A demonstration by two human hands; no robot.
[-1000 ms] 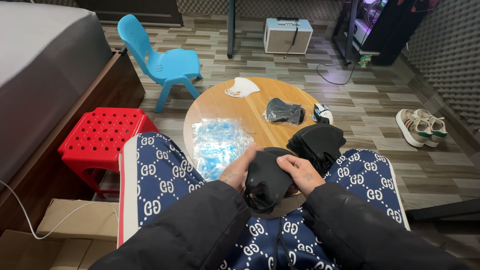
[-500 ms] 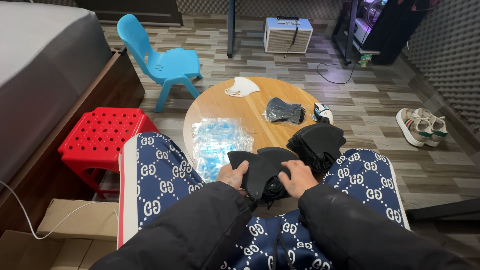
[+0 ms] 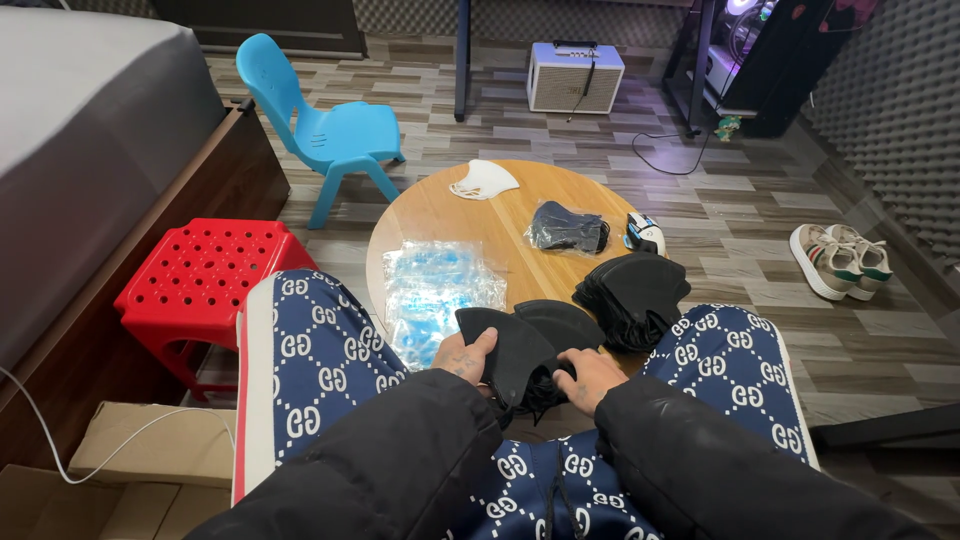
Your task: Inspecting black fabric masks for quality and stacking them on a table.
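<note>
Since half a second ago, both hands have been drawn lower toward the lap, and the black masks (image 3: pixel 525 345) between them are now fanned out flatter, one layer spread toward ten o'clock.

Swept from the left: a grey bed (image 3: pixel 80 130) is seen at nine o'clock, with a red stool (image 3: pixel 205 280) just beside it and cardboard (image 3: pixel 150 455) lying at seven o'clock. A blue chair (image 3: pixel 325 130) stands at eleven o'clock.

Next, the round wooden table (image 3: pixel 500 225) is found at the centre. A clear plastic packet (image 3: pixel 435 290) is laid on its near-left part, a white mask (image 3: pixel 483 180) at its far edge, and a bagged dark mask (image 3: pixel 568 228) toward one o'clock, with a small mouse-like object (image 3: pixel 645 233) just beside it.

At six o'clock, the left hand (image 3: pixel 462 355) is clamped on the black masks, thumb pressed on top. The right hand (image 3: pixel 588 375) is closed on the same bundle from the other side, fingers curled under it. The masks are held over the table's near edge, between the patterned blue knees (image 3: pixel 320 345).

A second black stack (image 3: pixel 632 295) is rested at the table's right edge, near the right hand but apart from it. A small speaker (image 3: pixel 575 78) is set at twelve o'clock, and a pair of shoes (image 3: pixel 838 260) is left on the floor at three o'clock.
</note>
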